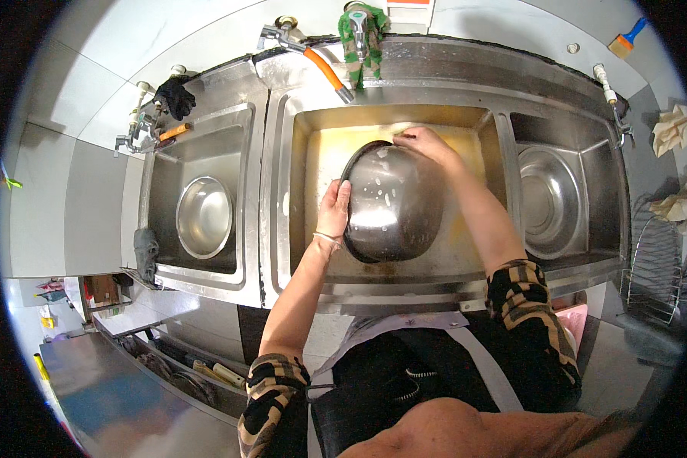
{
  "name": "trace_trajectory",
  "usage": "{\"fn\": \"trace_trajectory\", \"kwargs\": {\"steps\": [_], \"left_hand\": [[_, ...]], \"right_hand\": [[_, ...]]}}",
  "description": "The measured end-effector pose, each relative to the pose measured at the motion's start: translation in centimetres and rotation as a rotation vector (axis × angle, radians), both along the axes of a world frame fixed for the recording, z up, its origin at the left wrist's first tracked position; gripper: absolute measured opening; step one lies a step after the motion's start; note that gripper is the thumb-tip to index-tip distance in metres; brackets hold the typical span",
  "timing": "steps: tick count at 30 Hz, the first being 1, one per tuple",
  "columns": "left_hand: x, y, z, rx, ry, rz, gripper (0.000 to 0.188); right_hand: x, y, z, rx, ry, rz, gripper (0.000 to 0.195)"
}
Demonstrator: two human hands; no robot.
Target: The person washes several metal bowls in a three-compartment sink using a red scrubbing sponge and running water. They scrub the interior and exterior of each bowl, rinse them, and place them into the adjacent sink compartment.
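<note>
A large metal bowl (398, 206) is tilted on its side over the middle stainless steel sink (395, 289), its outer surface wet with whitish drops and its rim towards the left. My left hand (335, 209) grips the rim at the left, thumb on the outside. At the far edge of the bowl is my right hand (426, 146), fingers bent at the rim; a small pale-yellow thing, partly hidden, shows by the fingertips. The inside of the bowl is hidden. Yellowish wet patches cover the sink floor.
Metal basins stand in the left sink (204, 217) and right sink (549, 200). A faucet with an orange hose (323, 68) and a tap with a green cloth (372, 43) are behind. A wire rack (655, 269) is at right.
</note>
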State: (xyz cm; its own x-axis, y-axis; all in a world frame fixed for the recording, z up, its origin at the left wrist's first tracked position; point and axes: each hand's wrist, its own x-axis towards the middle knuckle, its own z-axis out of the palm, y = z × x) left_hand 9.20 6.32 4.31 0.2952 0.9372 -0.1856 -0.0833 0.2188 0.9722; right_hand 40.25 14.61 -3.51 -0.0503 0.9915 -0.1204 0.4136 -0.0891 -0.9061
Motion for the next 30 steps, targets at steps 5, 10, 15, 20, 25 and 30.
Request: {"fn": "trace_trajectory", "kwargs": {"steps": [5,10,15,20,25,30], "left_hand": [[-0.3,1.7,-1.9,-0.103,0.03,0.037,0.03],[0.0,3.5,-1.3,-0.241,-0.035,0.092,0.037],[-1.5,3.7,-3.4,-0.289,-0.05,0.171,0.042],[-3.0,3.2,-5.1,-0.322,-0.014,0.292,0.04],[-5.5,2.1,-9.8,-0.292,-0.028,0.313,0.047],[-7.9,1.4,-14.9,-0.493,0.163,0.507,0.052]], "right_hand": [[-8.6,-4.2,14.2,-0.006,-0.239,0.219,0.031],[-13.9,-12.9,12.5,0.71,-0.323,0.58,0.018],[-8.9,-19.8,5.9,0.937,-0.369,0.92,0.021],[-2.0,-21.8,-4.6,0.107,-0.246,0.551,0.026],[3.2,-16.1,-16.1,-0.216,-0.508,-0.118,0.029],[-3.4,-15.3,-4.5,0.151,-0.166,-0.508,0.02]]}}
